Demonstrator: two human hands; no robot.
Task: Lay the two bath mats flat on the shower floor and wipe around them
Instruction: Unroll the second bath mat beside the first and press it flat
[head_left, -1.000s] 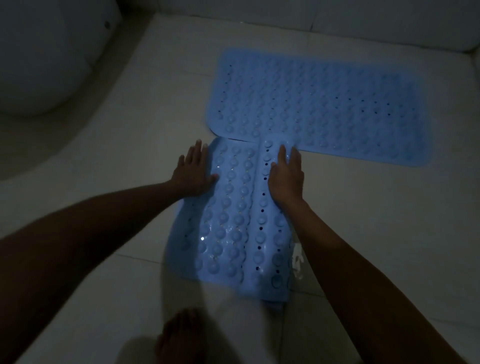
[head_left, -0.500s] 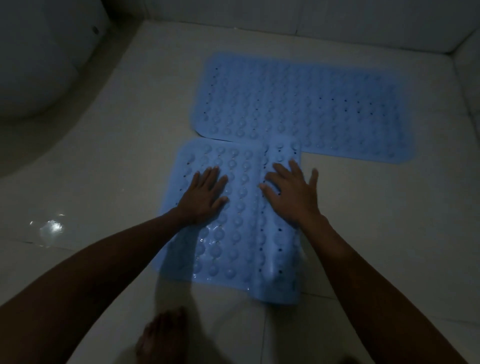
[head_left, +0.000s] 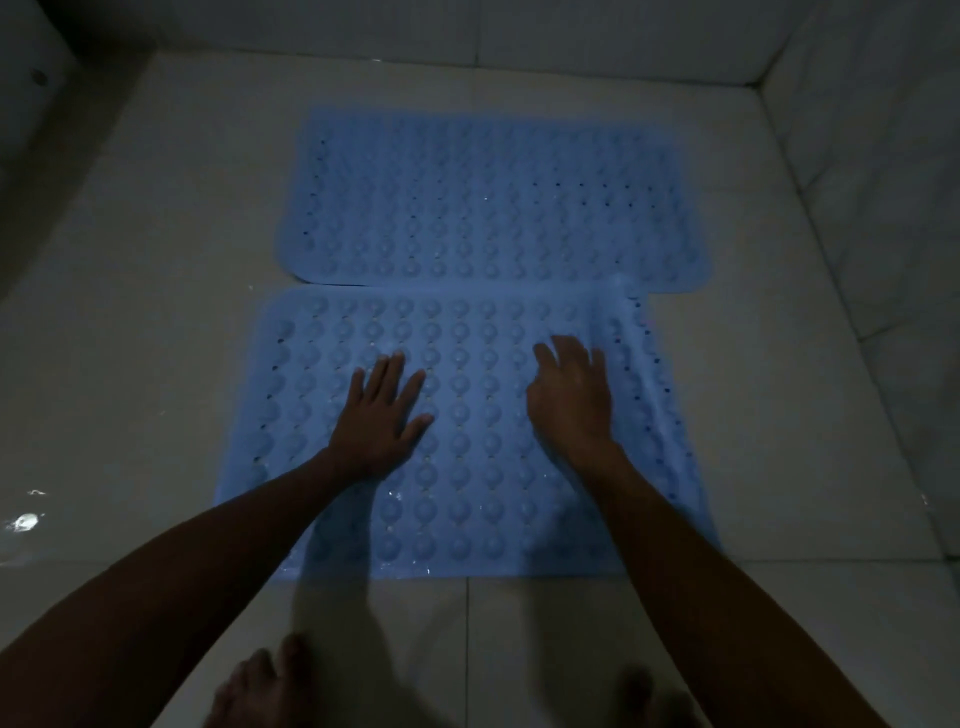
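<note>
Two blue bath mats are seen on the pale tiled shower floor (head_left: 156, 312) in dim light. The far mat (head_left: 493, 197) is laid flat, close to the far wall. The near mat (head_left: 467, 493) is laid just in front of it, and their long edges are touching or a little overlapped. The near mat is covered in round bumps and small holes. Its right end (head_left: 649, 374) looks blurred and a bit lifted.

The left hand (head_left: 382, 415) is pressed flat on the near mat, with the fingers spread and nothing grasped. The right hand (head_left: 569, 400) is placed on the mat further right, fingers loosely bent, and nothing is seen held in its grip.

A wet shine (head_left: 26, 519) is seen on the floor at the left. Bare toes (head_left: 270, 686) are seen at the near edge.
</note>
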